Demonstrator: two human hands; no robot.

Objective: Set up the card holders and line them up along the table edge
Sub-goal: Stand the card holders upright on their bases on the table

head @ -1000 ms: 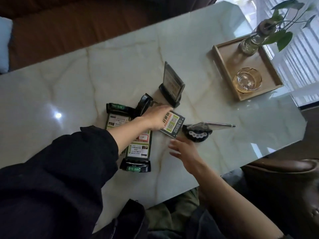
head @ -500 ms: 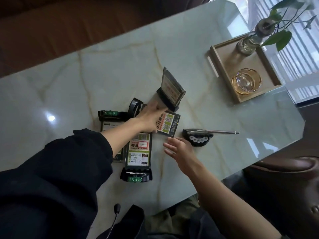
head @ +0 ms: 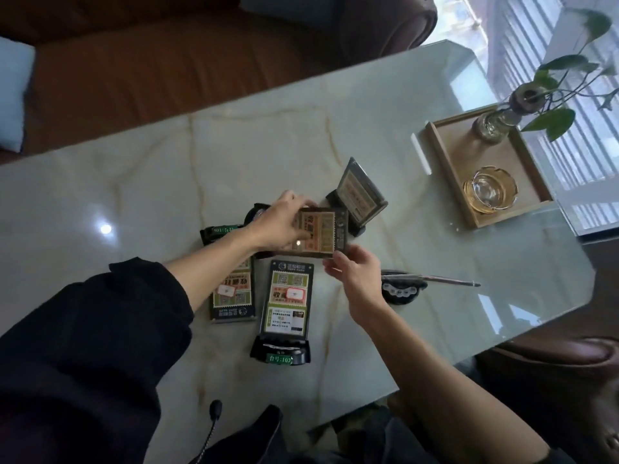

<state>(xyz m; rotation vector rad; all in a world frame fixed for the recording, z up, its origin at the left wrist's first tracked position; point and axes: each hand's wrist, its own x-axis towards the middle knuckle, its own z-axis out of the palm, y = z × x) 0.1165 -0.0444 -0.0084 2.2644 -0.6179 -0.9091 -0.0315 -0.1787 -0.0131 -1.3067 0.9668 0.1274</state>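
Note:
Both hands hold one acrylic card panel [head: 323, 231] lifted above the marble table [head: 167, 182]. My left hand [head: 284, 226] grips its left side, and my right hand [head: 353, 269] pinches its lower right corner. Behind it, one card holder [head: 360, 192] stands upright in its black base. Two holders lie flat: one [head: 288, 306] with its green-labelled base toward me, another [head: 232, 296] partly under my left forearm. A loose black base [head: 400, 289] lies to the right with a flat clear panel [head: 445, 280] sticking out.
A wooden tray [head: 445, 169] at the right holds a glass ashtray [head: 489, 192] and a plant in a glass vase [head: 495, 123]. A brown sofa [head: 150, 68] runs along the table's far side. The near table edge [head: 435, 373] slants up to the right.
My left hand has lifted the card panel off the table and turned it. My right hand has come up and taken its lower right corner.

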